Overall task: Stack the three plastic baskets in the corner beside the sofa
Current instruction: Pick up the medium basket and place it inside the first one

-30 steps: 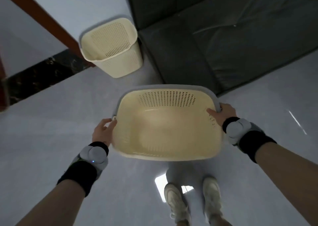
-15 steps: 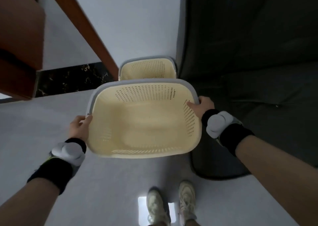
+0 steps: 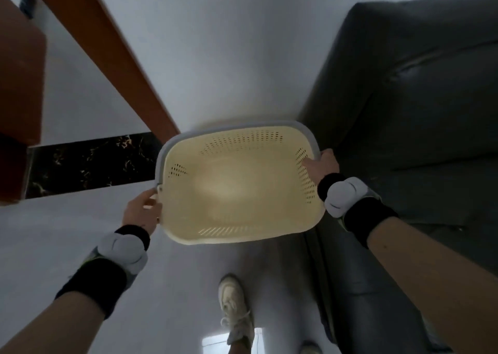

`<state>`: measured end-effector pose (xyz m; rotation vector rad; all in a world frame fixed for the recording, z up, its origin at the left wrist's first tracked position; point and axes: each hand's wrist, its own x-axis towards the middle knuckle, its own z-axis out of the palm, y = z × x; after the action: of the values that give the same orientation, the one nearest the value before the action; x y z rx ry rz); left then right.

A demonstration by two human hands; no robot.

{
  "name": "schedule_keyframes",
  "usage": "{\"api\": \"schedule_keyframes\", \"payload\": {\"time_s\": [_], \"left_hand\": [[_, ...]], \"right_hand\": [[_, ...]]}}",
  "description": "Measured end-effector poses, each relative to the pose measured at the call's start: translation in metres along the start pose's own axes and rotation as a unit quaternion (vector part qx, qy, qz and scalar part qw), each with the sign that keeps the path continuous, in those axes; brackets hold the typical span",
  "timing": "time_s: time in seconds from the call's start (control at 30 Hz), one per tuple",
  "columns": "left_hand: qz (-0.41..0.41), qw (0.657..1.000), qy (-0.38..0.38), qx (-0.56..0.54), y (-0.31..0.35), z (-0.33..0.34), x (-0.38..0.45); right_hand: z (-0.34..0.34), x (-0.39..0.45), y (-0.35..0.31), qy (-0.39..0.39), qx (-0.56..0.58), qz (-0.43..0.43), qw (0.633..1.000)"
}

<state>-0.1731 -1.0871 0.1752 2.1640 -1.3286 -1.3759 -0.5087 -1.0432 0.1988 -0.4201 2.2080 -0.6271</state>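
I hold a cream plastic basket (image 3: 237,189) with a grey rim and perforated walls, open side up, in the corner by the white wall and left of the dark sofa (image 3: 409,127). My left hand (image 3: 142,211) grips its left rim. My right hand (image 3: 322,165) grips its right rim, with the thumb inside. The basket that stood in the corner is hidden behind the one I hold. Whether the two touch cannot be told.
A brown wooden rail (image 3: 107,54) slants down the white wall to the corner. A black marble skirting (image 3: 89,162) runs along the wall's foot. A brown wooden block (image 3: 18,98) stands at the left. My shoes (image 3: 234,302) are on the grey floor below.
I have stepped closer to the corner. The held basket has moved forward over the corner basket, which now is out of sight behind it. Both hands keep their grip.
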Motion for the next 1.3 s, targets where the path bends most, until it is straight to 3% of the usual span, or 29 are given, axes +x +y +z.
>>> {"api": "schedule_keyframes", "payload": {"time_s": [0.27, 0.7, 0.97, 1.3], "left_hand": [[0.014, 0.989, -0.138, 0.047, 0.035, 0.037, 0.072], [-0.043, 0.989, -0.138, -0.019, 0.016, 0.073, 0.120], [-0.034, 0.987, -0.154, 0.016, 0.005, 0.095, 0.118], [-0.099, 0.986, -0.134, -0.008, -0.007, 0.106, 0.107]], "right_hand": [[0.025, 0.058, -0.023, 0.005, -0.011, 0.026, 1.000], [0.061, 0.127, -0.010, -0.009, 0.013, 0.008, 1.000], [0.093, 0.135, 0.003, -0.043, -0.185, -0.012, 0.982], [0.111, 0.135, 0.031, -0.102, -0.226, 0.081, 0.965]]}}
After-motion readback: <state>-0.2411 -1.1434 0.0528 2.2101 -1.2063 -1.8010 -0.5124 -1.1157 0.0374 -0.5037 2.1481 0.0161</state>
